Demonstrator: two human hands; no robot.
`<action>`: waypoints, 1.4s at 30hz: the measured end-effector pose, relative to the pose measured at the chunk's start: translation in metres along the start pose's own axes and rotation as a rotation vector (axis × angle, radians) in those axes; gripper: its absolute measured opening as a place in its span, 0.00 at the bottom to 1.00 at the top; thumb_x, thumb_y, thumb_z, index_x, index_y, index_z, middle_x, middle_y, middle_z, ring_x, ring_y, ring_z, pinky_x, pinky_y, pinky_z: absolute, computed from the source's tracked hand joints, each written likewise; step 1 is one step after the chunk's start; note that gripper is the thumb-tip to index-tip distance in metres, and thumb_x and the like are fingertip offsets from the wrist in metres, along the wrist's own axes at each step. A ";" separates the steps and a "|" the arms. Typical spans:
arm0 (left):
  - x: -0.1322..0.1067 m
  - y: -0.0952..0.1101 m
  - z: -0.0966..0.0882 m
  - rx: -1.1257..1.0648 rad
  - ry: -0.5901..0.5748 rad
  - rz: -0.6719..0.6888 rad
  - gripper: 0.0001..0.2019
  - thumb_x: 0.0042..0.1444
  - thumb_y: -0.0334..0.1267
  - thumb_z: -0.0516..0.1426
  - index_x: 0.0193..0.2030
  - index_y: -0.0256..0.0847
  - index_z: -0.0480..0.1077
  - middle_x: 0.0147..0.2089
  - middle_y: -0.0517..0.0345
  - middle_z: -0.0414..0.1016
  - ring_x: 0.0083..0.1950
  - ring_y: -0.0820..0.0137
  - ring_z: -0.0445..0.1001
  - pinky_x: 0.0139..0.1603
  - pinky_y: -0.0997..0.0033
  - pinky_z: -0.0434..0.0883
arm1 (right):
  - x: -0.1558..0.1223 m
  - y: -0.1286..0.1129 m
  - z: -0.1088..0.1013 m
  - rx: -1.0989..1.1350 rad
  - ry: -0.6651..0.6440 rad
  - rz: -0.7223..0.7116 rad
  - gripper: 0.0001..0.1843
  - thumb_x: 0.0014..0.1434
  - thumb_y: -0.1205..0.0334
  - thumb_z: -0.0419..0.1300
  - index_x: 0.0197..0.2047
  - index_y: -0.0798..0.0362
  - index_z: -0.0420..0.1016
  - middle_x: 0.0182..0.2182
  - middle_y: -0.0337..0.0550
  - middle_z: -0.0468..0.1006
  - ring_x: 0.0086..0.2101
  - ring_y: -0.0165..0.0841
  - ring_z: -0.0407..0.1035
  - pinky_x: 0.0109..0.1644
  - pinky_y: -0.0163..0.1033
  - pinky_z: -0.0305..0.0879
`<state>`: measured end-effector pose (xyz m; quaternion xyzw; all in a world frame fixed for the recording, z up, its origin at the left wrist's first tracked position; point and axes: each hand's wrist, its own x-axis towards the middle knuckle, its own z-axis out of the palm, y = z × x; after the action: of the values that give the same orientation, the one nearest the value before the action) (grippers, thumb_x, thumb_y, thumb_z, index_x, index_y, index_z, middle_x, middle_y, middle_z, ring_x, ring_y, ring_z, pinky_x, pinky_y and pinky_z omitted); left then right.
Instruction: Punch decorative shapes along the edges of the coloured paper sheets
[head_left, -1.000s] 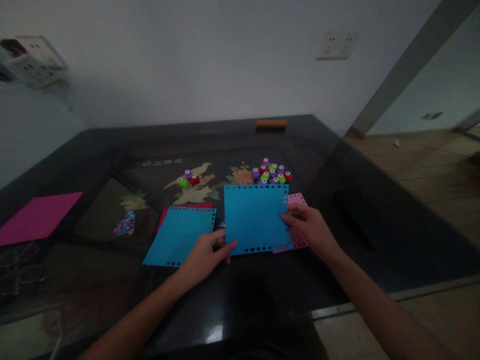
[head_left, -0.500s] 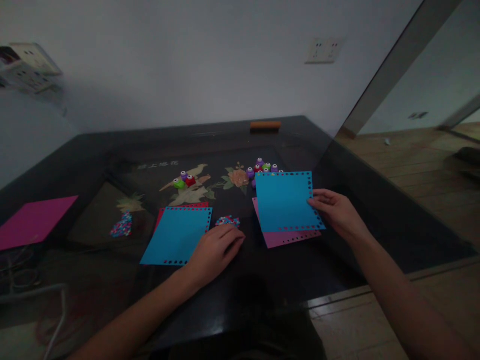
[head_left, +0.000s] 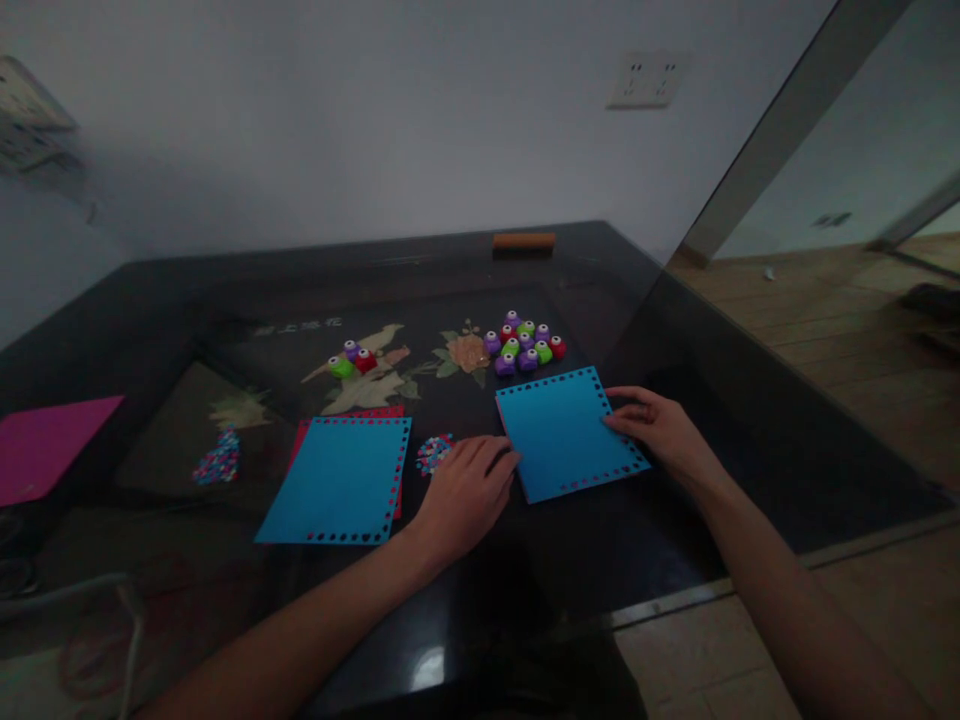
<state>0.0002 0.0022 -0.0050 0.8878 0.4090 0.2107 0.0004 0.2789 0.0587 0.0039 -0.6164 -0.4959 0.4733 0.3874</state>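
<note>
A blue paper sheet [head_left: 564, 430] with punched holes along its edges lies flat on the dark table, on top of a pink sheet whose edge barely shows. My right hand [head_left: 654, 432] rests on its right edge, fingers stretched flat. My left hand [head_left: 465, 492] lies flat at the sheet's left edge, fingers touching it. A small heap of punched confetti [head_left: 433, 452] sits just left of my left hand. Another blue punched sheet [head_left: 339, 479] lies over a red sheet further left.
Several small coloured paper punches [head_left: 525, 345] cluster behind the right sheet; three more [head_left: 351, 359] stand further left. A second confetti heap [head_left: 217, 462], a magenta sheet [head_left: 45, 445] at the far left, an orange block [head_left: 523, 241] at the table's back edge.
My right hand has lowered the blue sheet flat onto the pink sheet, squaring it up. My left hand slid right from the confetti heap to the sheet's left edge.
</note>
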 end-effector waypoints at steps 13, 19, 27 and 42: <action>-0.002 -0.001 0.009 0.005 -0.005 0.048 0.14 0.60 0.33 0.53 0.52 0.37 0.69 0.55 0.48 0.73 0.57 0.62 0.70 0.61 0.53 0.63 | 0.002 0.001 0.000 -0.089 0.010 -0.009 0.29 0.39 0.56 0.69 0.46 0.54 0.73 0.23 0.38 0.75 0.21 0.29 0.65 0.23 0.34 0.59; -0.003 -0.003 0.011 0.009 -0.030 0.042 0.15 0.61 0.34 0.52 0.55 0.37 0.68 0.57 0.48 0.72 0.58 0.61 0.69 0.61 0.53 0.63 | 0.003 0.004 -0.001 -0.125 0.004 -0.018 0.27 0.40 0.56 0.69 0.45 0.53 0.74 0.24 0.39 0.76 0.21 0.30 0.66 0.23 0.35 0.60; -0.003 -0.003 0.012 0.006 -0.033 0.045 0.15 0.60 0.33 0.54 0.54 0.37 0.69 0.57 0.49 0.72 0.57 0.62 0.70 0.61 0.53 0.63 | 0.004 0.002 0.000 -0.147 0.018 0.002 0.25 0.40 0.58 0.69 0.44 0.53 0.74 0.24 0.38 0.75 0.21 0.29 0.66 0.23 0.34 0.61; -0.003 -0.003 0.010 0.002 -0.033 0.055 0.15 0.61 0.33 0.53 0.53 0.37 0.69 0.56 0.49 0.73 0.57 0.62 0.71 0.60 0.54 0.64 | 0.002 0.002 0.000 -0.164 0.002 -0.051 0.26 0.42 0.55 0.68 0.46 0.52 0.74 0.27 0.39 0.75 0.22 0.29 0.66 0.22 0.35 0.62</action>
<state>0.0003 0.0040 -0.0156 0.9021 0.3848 0.1955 0.0004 0.2796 0.0604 0.0014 -0.6338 -0.5482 0.4205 0.3479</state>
